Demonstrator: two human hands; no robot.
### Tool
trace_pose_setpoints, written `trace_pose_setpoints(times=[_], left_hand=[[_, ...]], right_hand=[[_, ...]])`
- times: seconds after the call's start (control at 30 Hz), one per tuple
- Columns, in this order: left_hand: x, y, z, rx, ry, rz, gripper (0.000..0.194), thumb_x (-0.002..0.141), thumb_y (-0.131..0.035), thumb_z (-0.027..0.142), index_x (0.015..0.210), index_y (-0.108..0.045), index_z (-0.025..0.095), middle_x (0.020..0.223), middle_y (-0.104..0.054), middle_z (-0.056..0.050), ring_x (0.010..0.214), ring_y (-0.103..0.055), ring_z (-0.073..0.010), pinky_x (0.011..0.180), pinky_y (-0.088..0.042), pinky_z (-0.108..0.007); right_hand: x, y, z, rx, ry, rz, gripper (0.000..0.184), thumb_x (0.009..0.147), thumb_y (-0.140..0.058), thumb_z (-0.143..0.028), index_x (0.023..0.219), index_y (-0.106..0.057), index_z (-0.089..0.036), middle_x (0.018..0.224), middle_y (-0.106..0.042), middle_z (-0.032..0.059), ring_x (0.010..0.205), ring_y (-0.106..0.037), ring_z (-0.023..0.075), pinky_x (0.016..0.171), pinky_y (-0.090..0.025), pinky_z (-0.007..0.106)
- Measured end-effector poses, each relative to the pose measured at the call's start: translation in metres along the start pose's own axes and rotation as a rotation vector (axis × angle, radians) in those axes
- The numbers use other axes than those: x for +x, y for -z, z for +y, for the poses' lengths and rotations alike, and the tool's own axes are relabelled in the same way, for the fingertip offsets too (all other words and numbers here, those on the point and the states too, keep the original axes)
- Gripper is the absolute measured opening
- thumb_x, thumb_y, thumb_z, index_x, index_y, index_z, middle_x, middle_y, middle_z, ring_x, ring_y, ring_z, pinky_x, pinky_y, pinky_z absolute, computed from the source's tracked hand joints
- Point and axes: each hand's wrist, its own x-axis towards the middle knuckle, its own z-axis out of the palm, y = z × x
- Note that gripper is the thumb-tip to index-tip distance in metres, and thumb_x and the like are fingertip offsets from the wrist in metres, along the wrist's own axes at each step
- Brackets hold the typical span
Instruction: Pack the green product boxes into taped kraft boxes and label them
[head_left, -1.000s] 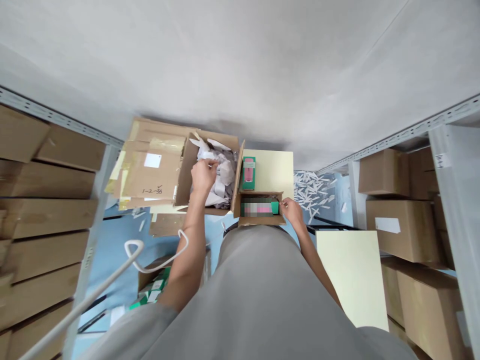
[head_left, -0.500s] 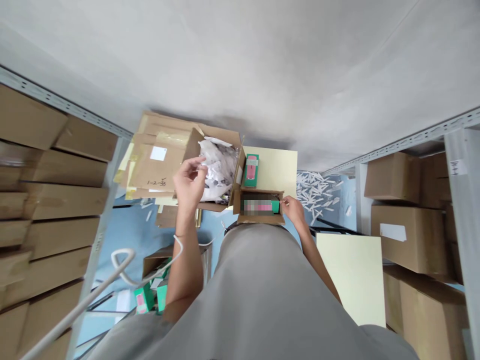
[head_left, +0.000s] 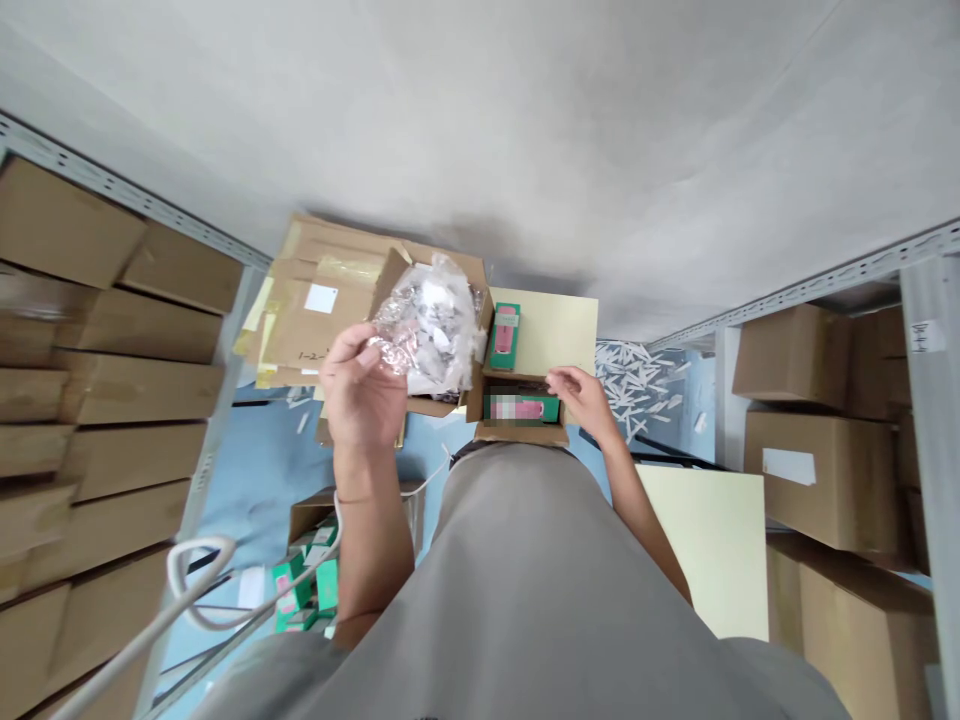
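Observation:
My left hand (head_left: 364, 400) is closed on a crinkled clear plastic bag (head_left: 394, 340), lifted at the near left side of an open carton (head_left: 433, 407). More white and clear plastic packaging lies behind the bag in that carton; where one piece ends and another begins I cannot tell. My right hand (head_left: 581, 398) has its fingers loosely bent and apart at the right rear corner of a small open cardboard box (head_left: 523, 434). Inside this box lies a green and pink package (head_left: 550, 408), partly blurred. A similar green and pink box (head_left: 505, 337) rests just behind it on a pale yellow board (head_left: 559, 328).
Flattened cardboard (head_left: 337, 300) is stacked left of the carton. Green boxes (head_left: 327, 585) fill another carton low on the left, near a white cable (head_left: 217, 610). White strips (head_left: 637, 385) cover the floor at right. Shelves of brown boxes (head_left: 150, 400) stand on both sides.
My left hand has drawn the clear plastic bag up and toward the left from the carton. My right hand has shifted slightly left and back along the small box's edge.

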Motion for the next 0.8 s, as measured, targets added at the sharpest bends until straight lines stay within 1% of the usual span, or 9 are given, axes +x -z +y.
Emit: trace_pose_setpoints(times=[0.13, 0.2, 0.27, 0.37, 0.47, 0.53, 0.6, 0.7, 0.8], left_hand=[[-0.017, -0.007, -0.008, 0.06, 0.082, -0.124, 0.025, 0.085, -0.083, 0.042, 0.105, -0.08, 0.028, 0.104, -0.076, -0.001, 0.118, -0.077, -0.025, 0.11, -0.061, -0.041], [-0.021, -0.01, -0.02, 0.123, 0.099, -0.178, 0.028, 0.088, -0.08, 0.046, 0.109, -0.079, 0.027, 0.105, -0.076, -0.003, 0.117, -0.077, -0.0276, 0.107, -0.063, -0.045], [-0.024, -0.012, -0.033, 0.162, 0.105, -0.227, 0.031, 0.089, -0.076, 0.042, 0.117, -0.078, 0.027, 0.106, -0.075, -0.004, 0.111, -0.077, -0.0263, 0.1, -0.066, -0.044], [-0.027, -0.015, -0.049, 0.231, 0.06, -0.307, 0.044, 0.09, -0.072, 0.04, 0.133, -0.075, 0.03, 0.11, -0.075, -0.005, 0.105, -0.077, -0.0252, 0.091, -0.068, -0.041], [-0.034, -0.02, -0.061, 0.335, 0.018, -0.394, 0.055, 0.094, -0.07, 0.047, 0.146, -0.069, 0.03, 0.119, -0.075, -0.007, 0.107, -0.076, -0.0266, 0.088, -0.069, -0.04], [-0.041, -0.024, -0.07, 0.428, 0.027, -0.416, 0.06, 0.097, -0.07, 0.05, 0.153, -0.063, 0.028, 0.117, -0.076, -0.008, 0.103, -0.077, -0.0255, 0.086, -0.068, -0.039], [-0.048, -0.028, -0.081, 0.559, 0.023, -0.391, 0.06, 0.098, -0.074, 0.051, 0.151, -0.063, 0.024, 0.109, -0.076, -0.007, 0.098, -0.077, -0.0238, 0.085, -0.066, -0.036], [-0.058, -0.028, -0.1, 0.756, -0.018, -0.341, 0.052, 0.096, -0.078, 0.054, 0.135, -0.07, 0.019, 0.103, -0.077, -0.007, 0.093, -0.075, -0.0221, 0.084, -0.063, -0.034], [-0.066, -0.021, -0.118, 0.807, 0.006, -0.341, 0.041, 0.097, -0.075, 0.05, 0.125, -0.07, 0.02, 0.094, -0.075, -0.004, 0.082, -0.071, -0.0182, 0.076, -0.059, -0.029]], right_hand=[[-0.005, -0.024, -0.025, 0.43, -0.002, -0.207, 0.079, 0.088, -0.08, -0.077, 0.147, -0.065, -0.027, 0.139, -0.076, 0.0117, 0.118, -0.078, 0.0265, 0.098, -0.065, 0.039], [-0.007, -0.033, -0.031, 0.579, 0.018, -0.162, 0.084, 0.084, -0.083, -0.078, 0.149, -0.063, -0.029, 0.138, -0.076, 0.0102, 0.118, -0.078, 0.0262, 0.097, -0.065, 0.038], [-0.008, -0.034, -0.031, 0.629, 0.028, -0.009, 0.079, 0.083, -0.085, -0.076, 0.143, -0.066, -0.029, 0.125, -0.079, 0.0076, 0.11, -0.078, 0.0249, 0.095, -0.065, 0.037], [-0.013, -0.02, -0.022, 0.544, 0.019, 0.198, 0.064, 0.084, -0.087, -0.07, 0.129, -0.072, -0.027, 0.109, -0.08, 0.0037, 0.094, -0.077, 0.0212, 0.089, -0.064, 0.034], [-0.022, 0.007, -0.005, 0.43, 0.012, 0.267, 0.059, 0.081, -0.09, -0.067, 0.12, -0.076, -0.025, 0.102, -0.081, 0.0026, 0.084, -0.074, 0.0189, 0.085, -0.063, 0.034], [-0.031, 0.024, 0.009, 0.356, -0.005, 0.275, 0.06, 0.077, -0.091, -0.068, 0.116, -0.077, -0.024, 0.101, -0.082, 0.0035, 0.086, -0.075, 0.0202, 0.086, -0.063, 0.035], [-0.04, 0.036, 0.023, 0.277, -0.034, 0.278, 0.06, 0.079, -0.088, -0.072, 0.113, -0.078, -0.023, 0.104, -0.083, 0.0056, 0.092, -0.076, 0.0227, 0.087, -0.063, 0.036], [-0.054, 0.047, 0.043, 0.176, -0.075, 0.324, 0.061, 0.088, -0.075, -0.079, 0.108, -0.079, -0.021, 0.105, -0.083, 0.0081, 0.094, -0.077, 0.0248, 0.084, -0.062, 0.036], [-0.065, 0.052, 0.061, 0.086, -0.099, 0.405, 0.062, 0.089, -0.07, -0.081, 0.096, -0.077, -0.02, 0.094, -0.081, 0.0072, 0.087, -0.074, 0.0243, 0.079, -0.06, 0.035]])
